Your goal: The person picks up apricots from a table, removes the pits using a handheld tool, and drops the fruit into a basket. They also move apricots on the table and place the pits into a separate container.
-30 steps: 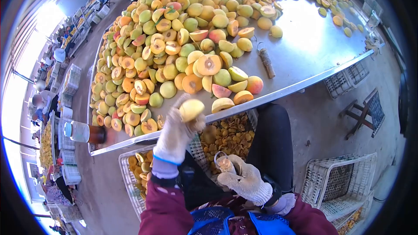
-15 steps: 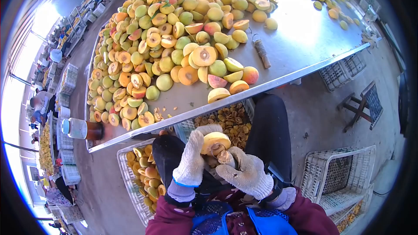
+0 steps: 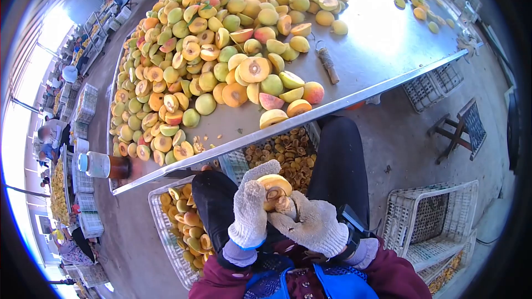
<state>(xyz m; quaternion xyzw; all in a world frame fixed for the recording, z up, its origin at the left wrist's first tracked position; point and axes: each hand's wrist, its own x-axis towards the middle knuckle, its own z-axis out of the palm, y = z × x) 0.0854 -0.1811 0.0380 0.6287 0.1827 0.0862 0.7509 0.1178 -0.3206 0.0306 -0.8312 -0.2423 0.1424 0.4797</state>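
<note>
Above my lap, my left hand (image 3: 251, 205), in a whitish knit glove, grips a halved yellow fruit (image 3: 274, 187) with its cut face toward my other hand. My right hand (image 3: 313, 222), gloved too, is closed round a small tool with a wrapped handle (image 3: 286, 205); the tool's end touches the fruit's cut face, and its tip is hard to make out. Below and behind the hands sits a crate of small dark fruit pieces (image 3: 282, 152). To the left of my knee, another crate (image 3: 160, 227) holds halved fruit.
A metal table (image 3: 354, 97) bears a large heap of fruit (image 3: 210, 50) and a second wrapped-handle tool (image 3: 328, 65). A jar (image 3: 105, 165) stands at its left corner. On the right are a folding stool (image 3: 463, 130) and stacked crates (image 3: 429, 227). Other people work at left and top.
My left hand has come down from the table edge with the fruit, to meet the tool in my right hand. The fruit's cut face has turned more into view. The view has shifted slightly.
</note>
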